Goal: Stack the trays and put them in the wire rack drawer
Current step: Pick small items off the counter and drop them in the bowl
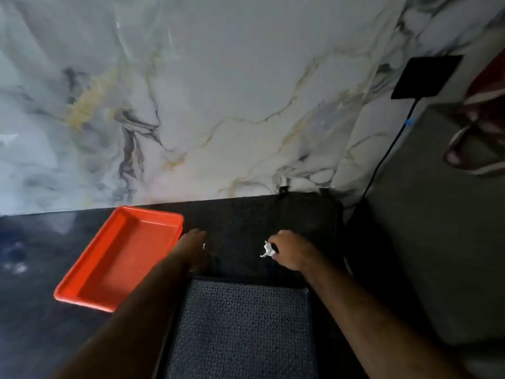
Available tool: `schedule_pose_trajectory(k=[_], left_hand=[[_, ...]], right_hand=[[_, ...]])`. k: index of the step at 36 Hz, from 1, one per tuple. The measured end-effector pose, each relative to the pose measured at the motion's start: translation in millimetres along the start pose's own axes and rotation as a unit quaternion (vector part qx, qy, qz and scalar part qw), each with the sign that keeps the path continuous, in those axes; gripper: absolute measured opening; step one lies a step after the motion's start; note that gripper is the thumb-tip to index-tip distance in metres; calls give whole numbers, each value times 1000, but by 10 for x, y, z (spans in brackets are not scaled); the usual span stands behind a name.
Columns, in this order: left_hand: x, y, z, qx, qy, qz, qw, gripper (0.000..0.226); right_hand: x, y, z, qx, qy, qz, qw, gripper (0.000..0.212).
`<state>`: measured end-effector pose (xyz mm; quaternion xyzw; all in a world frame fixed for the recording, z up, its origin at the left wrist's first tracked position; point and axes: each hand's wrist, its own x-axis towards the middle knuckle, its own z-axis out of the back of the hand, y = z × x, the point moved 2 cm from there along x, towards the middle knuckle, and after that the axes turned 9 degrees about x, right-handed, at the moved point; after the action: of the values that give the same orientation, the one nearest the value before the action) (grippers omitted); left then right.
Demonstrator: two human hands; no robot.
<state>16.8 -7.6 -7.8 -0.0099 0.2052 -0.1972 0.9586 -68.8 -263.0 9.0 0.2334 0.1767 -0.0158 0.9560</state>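
Pinching white scrap [267,250], right hand [291,248]; left hand [194,242] grip unclear, beside orange tray [120,258]

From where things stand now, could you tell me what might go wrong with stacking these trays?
The right hand seems to pinch a white scrap; it could end up trapped between trays. The dark tray blends into the dark counter, so its edges are easy to misjudge. The orange tray lies askew beside the left hand; it may stack crooked.
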Motion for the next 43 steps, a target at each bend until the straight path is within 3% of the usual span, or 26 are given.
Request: schedule_pose_trajectory(k=[4,10,17,21,27,31,34,36,40,43], left_hand=[[103,124,-392,-36,-65,50,996,44],[300,234,-658,-45,-59,43,996,29],[291,-214,-593,-119,-35,38,992,15],[170,-1079,-592,-170,16,-75,982,13],[-220,-2533,-777,-165,61,-298,938,12],[-412,-3205,-1013,-116,77,-363,921,15],[-526,-3499,-1264,-80,65,-364,926,16],[-561,-3601,-1394,-85,3,-362,928,21],[-732,-3613,-1474,-76,-67,-282,954,13],[-935,-3570,-1509,-84,-73,-218,970,11]], right_hand=[[184,-11,-418,3,10,-23,1000,51],[364,-104,-798,-54,-11,-4,998,31],[5,-279,-715,87,-104,-39,990,24],[-653,-637,-603,149,-203,-113,961,21],[-1918,-1388,-721,149,-194,-260,934,21],[-2550,-1736,-801,187,-197,-298,915,21],[-2868,-1894,-889,237,-217,-297,899,21],[-3026,-1949,-954,262,-230,-288,892,22],[-3288,-2030,-1101,290,-254,-261,885,23],[-3485,-2090,-1206,300,-266,-247,882,22]])
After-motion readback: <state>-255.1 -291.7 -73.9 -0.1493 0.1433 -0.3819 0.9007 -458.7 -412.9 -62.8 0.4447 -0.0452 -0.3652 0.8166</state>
